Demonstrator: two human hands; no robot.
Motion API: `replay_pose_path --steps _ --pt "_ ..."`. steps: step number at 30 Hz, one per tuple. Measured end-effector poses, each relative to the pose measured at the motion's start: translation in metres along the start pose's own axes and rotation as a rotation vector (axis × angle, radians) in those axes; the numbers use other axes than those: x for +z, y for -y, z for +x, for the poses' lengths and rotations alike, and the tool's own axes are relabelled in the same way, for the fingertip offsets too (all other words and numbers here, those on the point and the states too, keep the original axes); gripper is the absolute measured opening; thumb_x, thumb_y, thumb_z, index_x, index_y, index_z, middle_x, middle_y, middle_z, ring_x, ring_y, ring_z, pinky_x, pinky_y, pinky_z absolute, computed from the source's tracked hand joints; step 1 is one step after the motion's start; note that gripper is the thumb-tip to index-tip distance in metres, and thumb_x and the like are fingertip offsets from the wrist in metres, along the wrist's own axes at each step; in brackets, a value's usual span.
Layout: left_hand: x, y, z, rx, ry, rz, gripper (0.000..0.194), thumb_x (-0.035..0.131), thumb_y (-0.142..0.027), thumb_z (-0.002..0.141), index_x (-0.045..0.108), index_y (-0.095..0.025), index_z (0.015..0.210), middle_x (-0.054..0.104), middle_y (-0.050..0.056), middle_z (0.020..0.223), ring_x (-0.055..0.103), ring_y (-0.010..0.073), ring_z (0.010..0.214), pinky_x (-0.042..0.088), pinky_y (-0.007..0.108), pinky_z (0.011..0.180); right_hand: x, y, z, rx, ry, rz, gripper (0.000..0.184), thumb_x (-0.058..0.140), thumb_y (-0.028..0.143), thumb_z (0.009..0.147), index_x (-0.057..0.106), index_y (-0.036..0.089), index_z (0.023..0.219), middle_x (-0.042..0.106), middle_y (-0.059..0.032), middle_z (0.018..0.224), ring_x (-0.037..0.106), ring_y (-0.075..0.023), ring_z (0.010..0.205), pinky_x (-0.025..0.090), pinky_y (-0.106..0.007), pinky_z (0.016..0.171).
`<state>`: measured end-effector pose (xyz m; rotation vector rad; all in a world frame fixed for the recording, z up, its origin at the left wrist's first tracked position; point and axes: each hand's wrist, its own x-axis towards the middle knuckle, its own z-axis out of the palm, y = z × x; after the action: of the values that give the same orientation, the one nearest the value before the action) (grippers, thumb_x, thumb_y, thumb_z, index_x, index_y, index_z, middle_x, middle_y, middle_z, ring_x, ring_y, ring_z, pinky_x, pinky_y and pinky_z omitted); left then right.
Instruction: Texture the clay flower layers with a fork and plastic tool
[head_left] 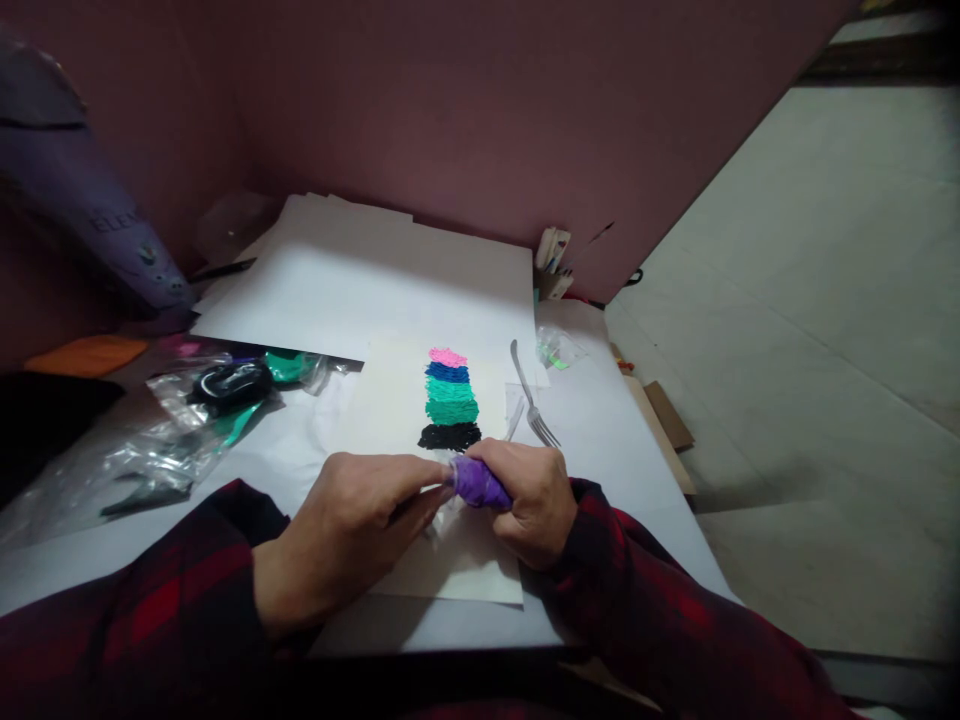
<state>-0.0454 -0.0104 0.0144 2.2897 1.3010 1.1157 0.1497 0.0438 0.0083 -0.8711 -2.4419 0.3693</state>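
Note:
My right hand [536, 500] is closed around a small plastic bag of purple paste [480, 483], squeezed into a bulge. With thumb and fingers pinched together, my left hand [356, 520] grips the left end of the same bag. Both hands are above a cream sheet of paper [390, 400]. On that sheet, just beyond my hands, lies a column of textured bands: pink [448, 357], blue [448, 373], green [451, 402] and black [448, 437]. A metal fork [531, 400] rests right of the bands, tines toward me. The sheet's middle is partly hidden by my hands.
Large white sheets [375, 265] lie at the back against the pink wall [450, 110]. Plastic bags with black paste [229, 383] and green paste [285, 365] are at left. A tall lilac package [112, 210] stands back left. The table's right edge drops to a tiled floor [825, 350].

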Motion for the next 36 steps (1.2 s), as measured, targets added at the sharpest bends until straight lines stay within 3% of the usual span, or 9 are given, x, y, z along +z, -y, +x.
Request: replay_pose_path --steps 2,6,8,12,15,21,27,32,36 --pt "0.000 -0.001 0.001 0.007 -0.025 0.016 0.009 0.055 -0.017 0.083 0.064 -0.018 0.085 0.068 0.001 0.067 0.059 0.0117 0.054 0.042 0.022 0.052 0.000 0.000 0.000 0.008 -0.004 0.000 0.029 0.047 0.009 0.058 0.059 0.017 0.083 0.060 -0.0002 0.067 0.055 -0.0147 0.062 0.037 -0.026 0.057" --pt "-0.005 -0.007 0.005 -0.129 0.011 -0.106 0.008 0.056 -0.016 0.083 0.065 -0.015 0.082 0.058 -0.004 0.052 0.047 0.0071 0.041 0.037 0.017 0.041 0.000 0.000 0.000 0.026 -0.022 0.005 0.028 0.048 0.009 0.059 0.059 0.018 0.084 0.060 0.0000 0.068 0.055 -0.0145 0.062 0.037 -0.026 0.057" --pt "-0.008 -0.010 0.006 -0.165 -0.009 -0.192 0.011 0.060 -0.016 0.082 0.067 -0.013 0.089 0.064 -0.001 0.058 0.054 0.0078 0.047 0.042 0.016 0.045 0.000 0.000 0.000 0.026 -0.035 0.008 0.029 0.047 0.009 0.059 0.059 0.018 0.083 0.060 0.0003 0.067 0.055 -0.0143 0.060 0.036 -0.026 0.055" --pt "-0.007 -0.011 0.007 -0.164 -0.058 -0.382 0.021 0.065 -0.010 0.077 0.070 -0.015 0.097 0.073 0.004 0.089 0.068 0.0124 0.078 0.053 0.017 0.070 0.001 -0.001 -0.001 0.013 -0.058 0.012 0.027 0.048 0.011 0.058 0.058 0.019 0.082 0.059 0.0011 0.065 0.054 -0.0139 0.058 0.035 -0.026 0.053" --pt "-0.004 -0.011 0.006 -0.155 -0.106 -0.458 0.020 0.065 -0.005 0.076 0.071 -0.016 0.092 0.074 0.001 0.085 0.068 0.0103 0.073 0.053 0.014 0.066 0.002 -0.001 -0.002 0.011 -0.058 0.018 0.028 0.048 0.010 0.058 0.057 0.019 0.083 0.059 0.0013 0.066 0.054 -0.0139 0.059 0.036 -0.026 0.054" --pt "-0.003 -0.012 0.005 -0.096 -0.140 -0.404 0.017 0.064 -0.002 0.075 0.070 -0.013 0.086 0.072 0.001 0.075 0.065 0.0084 0.066 0.051 0.013 0.062 0.002 0.000 -0.001 0.024 -0.010 0.010 0.029 0.047 0.010 0.057 0.057 0.018 0.083 0.060 0.0002 0.068 0.055 -0.0144 0.061 0.037 -0.026 0.057" --pt "-0.006 -0.010 0.007 -0.051 -0.059 -0.215 0.010 0.059 -0.006 0.078 0.066 -0.011 0.083 0.068 0.002 0.067 0.057 0.0075 0.052 0.044 0.016 0.049 0.002 0.000 -0.001 0.059 -0.027 0.001 0.028 0.046 0.010 0.057 0.057 0.019 0.080 0.058 0.0009 0.065 0.053 -0.0142 0.059 0.035 -0.026 0.055" --pt "-0.007 -0.011 0.006 -0.088 -0.035 -0.150 0.009 0.058 -0.012 0.080 0.066 -0.012 0.084 0.060 -0.001 0.058 0.046 0.0068 0.045 0.037 0.018 0.045 0.002 0.000 -0.002 0.070 -0.071 0.018 0.029 0.046 0.010 0.057 0.058 0.020 0.081 0.057 0.0013 0.063 0.052 -0.0140 0.058 0.035 -0.026 0.054" --pt "-0.010 -0.013 0.007 -0.223 -0.043 -0.228 0.016 0.061 -0.020 0.079 0.067 -0.012 0.092 0.053 -0.003 0.053 0.042 0.0078 0.045 0.036 0.018 0.044 0.001 0.000 -0.002 0.042 -0.090 0.005 0.028 0.047 0.011 0.059 0.059 0.019 0.082 0.058 0.0014 0.064 0.053 -0.0139 0.058 0.035 -0.026 0.054"
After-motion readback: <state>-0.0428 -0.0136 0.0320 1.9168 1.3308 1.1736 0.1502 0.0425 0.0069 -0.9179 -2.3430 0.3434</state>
